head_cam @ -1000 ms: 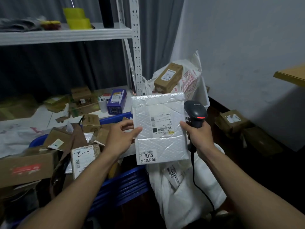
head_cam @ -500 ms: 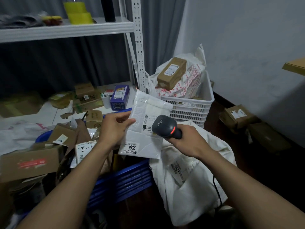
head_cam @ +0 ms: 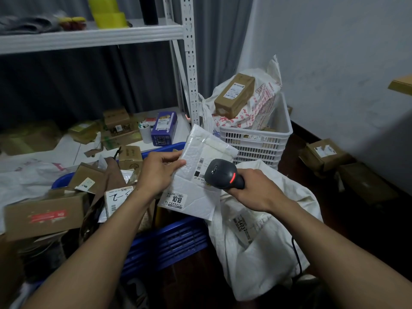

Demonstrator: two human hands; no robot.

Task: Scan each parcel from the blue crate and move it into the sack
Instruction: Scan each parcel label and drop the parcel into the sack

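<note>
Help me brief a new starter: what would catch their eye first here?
The white padded mailer in the left hand stands out mid-frame, the right hand aiming a black scanner at its label. Below sit the blue crate of cardboard parcels and, to its right, the white sack.

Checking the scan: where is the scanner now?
In the head view the scanner sits right of centre, gripped by the right hand, its head over the label of the white parcel held by the left hand.
</note>
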